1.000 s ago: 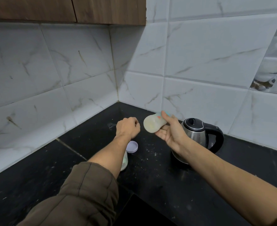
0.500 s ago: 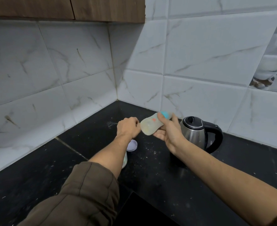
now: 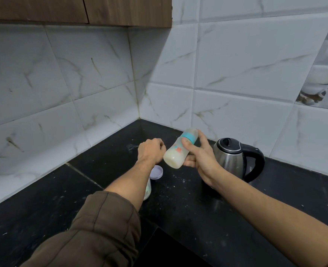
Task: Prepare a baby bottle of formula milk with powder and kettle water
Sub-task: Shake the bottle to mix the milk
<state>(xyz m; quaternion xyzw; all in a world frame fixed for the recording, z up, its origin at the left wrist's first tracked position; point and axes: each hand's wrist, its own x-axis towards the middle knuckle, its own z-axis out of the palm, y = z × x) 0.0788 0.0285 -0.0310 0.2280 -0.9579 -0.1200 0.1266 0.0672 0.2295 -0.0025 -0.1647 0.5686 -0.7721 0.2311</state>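
Note:
My right hand (image 3: 199, 158) grips a baby bottle (image 3: 176, 153) with a teal collar and clear cap, filled with cream-white milk. The bottle is tilted, base toward me and down-left, cap up and away. My left hand (image 3: 150, 151) is a closed fist just left of the bottle's base, above the counter; nothing shows in it. A steel kettle (image 3: 232, 158) with black lid and handle stands right of my right hand. Under my left forearm stands a white powder container (image 3: 147, 189) with a lilac lid (image 3: 156, 172), partly hidden by the arm.
The black stone counter (image 3: 178, 205) fills a corner between two white marble-tile walls and carries scattered powder specks. Wooden cabinets (image 3: 101, 10) hang above on the left. The counter's inner edge drops off near the bottom middle.
My right hand has swung the bottle from lying nearly level to cap-up, and has shifted slightly higher. The left fist has stayed almost in place.

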